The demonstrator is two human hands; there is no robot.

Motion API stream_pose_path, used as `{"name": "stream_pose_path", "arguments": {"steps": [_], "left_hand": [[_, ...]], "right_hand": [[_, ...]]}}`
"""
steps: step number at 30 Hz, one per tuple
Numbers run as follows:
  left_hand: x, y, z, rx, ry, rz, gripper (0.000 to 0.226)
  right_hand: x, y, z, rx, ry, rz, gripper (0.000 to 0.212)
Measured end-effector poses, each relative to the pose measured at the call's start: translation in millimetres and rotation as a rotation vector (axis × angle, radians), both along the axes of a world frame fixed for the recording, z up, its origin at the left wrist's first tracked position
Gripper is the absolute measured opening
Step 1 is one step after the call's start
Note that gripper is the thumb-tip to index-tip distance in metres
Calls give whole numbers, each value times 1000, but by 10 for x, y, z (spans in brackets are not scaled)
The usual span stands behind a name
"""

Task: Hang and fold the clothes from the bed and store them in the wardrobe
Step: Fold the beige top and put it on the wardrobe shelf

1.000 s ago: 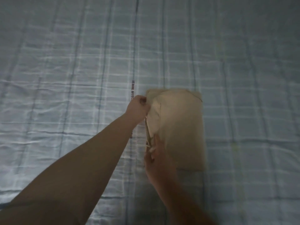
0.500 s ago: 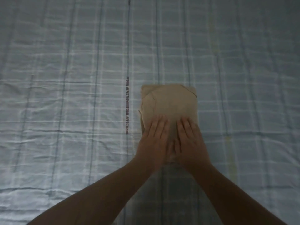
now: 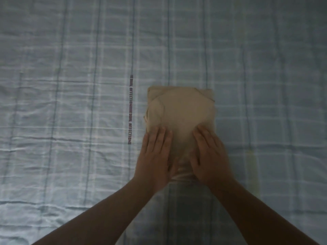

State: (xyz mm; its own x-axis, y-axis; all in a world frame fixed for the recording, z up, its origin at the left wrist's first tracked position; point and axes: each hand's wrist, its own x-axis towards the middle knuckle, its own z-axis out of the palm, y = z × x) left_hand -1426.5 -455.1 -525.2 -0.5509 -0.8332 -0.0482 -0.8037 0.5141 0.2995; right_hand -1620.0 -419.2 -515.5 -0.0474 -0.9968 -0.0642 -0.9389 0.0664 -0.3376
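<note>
Pressing left grip (image 3: 155, 156) & right grip (image 3: 208, 156), fingers straight, on near end of tan garment (image 3: 182, 110), long axis prob. running away.

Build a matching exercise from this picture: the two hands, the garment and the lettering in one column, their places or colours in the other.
1 folded garment
2 left hand
3 right hand
4 lettering

a flat on the garment's near right
b tan
c printed on the sheet, left of the garment
d flat on the garment's near left

Pairs: 1-b; 2-d; 3-a; 4-c
</note>
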Motion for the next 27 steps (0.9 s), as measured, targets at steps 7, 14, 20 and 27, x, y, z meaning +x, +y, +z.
{"name": "stream_pose_path", "arguments": {"steps": [7,14,20,27], "left_hand": [[-356,-925,-27,-29,3,67,66],[-375,-1088,-417,33,-121,69,64],[-276,-1015,-173,81,98,137,59],[236,-112,138,-4,144,-264,70]], "right_hand": [[-207,-947,-53,-102,86,66,57],[-331,-1059,-542,-47,143,99,62],[-331,-945,-342,-86,5,24,57],[-431,71,100,-99,-64,309,56]]}}
